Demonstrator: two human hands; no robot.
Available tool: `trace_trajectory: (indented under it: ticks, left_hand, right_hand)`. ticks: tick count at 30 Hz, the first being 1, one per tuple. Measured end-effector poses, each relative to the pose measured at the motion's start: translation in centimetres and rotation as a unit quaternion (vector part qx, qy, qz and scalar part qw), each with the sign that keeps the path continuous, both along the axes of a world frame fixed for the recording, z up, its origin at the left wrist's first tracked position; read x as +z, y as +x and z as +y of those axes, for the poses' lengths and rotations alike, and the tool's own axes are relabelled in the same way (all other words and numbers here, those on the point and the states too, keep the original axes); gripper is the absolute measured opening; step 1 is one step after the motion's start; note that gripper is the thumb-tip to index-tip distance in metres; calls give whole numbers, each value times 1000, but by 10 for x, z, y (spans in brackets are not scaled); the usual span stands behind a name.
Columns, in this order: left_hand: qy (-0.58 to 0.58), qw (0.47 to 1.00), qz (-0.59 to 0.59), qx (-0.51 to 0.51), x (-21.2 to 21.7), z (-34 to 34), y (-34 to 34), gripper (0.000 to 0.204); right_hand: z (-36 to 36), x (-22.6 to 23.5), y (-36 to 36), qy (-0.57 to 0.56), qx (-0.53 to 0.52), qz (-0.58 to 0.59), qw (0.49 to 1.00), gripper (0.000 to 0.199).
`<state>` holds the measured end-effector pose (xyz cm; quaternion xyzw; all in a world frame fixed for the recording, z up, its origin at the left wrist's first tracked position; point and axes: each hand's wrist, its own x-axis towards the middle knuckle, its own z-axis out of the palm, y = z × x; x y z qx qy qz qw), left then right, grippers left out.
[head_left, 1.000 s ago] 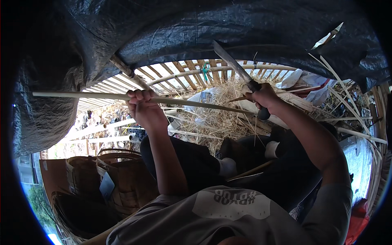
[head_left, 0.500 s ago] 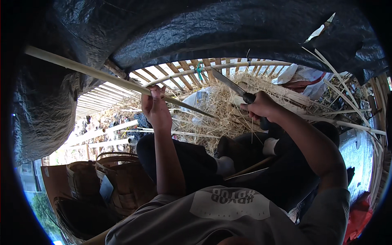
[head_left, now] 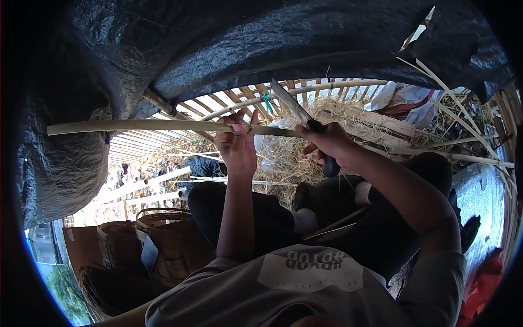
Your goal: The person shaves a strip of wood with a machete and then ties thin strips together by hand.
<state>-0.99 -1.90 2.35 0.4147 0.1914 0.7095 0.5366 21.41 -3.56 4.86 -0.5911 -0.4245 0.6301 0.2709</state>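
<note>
Left hand (head_left: 238,146) gripping bamboo strip (head_left: 136,126), held roughly level above straw (head_left: 297,166). Right hand (head_left: 333,144) closed round handle of machete (head_left: 290,101); touching strip end or not, can't tell. Looks like strip positioning; next move calls for steady left hold, fingers clear of blade.

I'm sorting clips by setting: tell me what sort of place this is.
Probably a makeshift, sheltered craft workspace: a dark plastic sheet hangs across the far side, straw-like scraps lie heaped in front, and woven baskets sit to the left.
</note>
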Motion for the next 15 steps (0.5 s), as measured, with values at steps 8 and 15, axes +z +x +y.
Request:
trace_trajectory:
  ticks: [8, 15]
  left_hand:
    - [3, 999, 47, -1, 9, -11, 25, 9]
    - [-45, 998, 34, -16, 5, -7, 18, 11]
  right_hand:
    - [13, -26, 19, -110, -184, -1, 977, 49]
    - [3, -26, 24, -61, -170, -16, 983, 48]
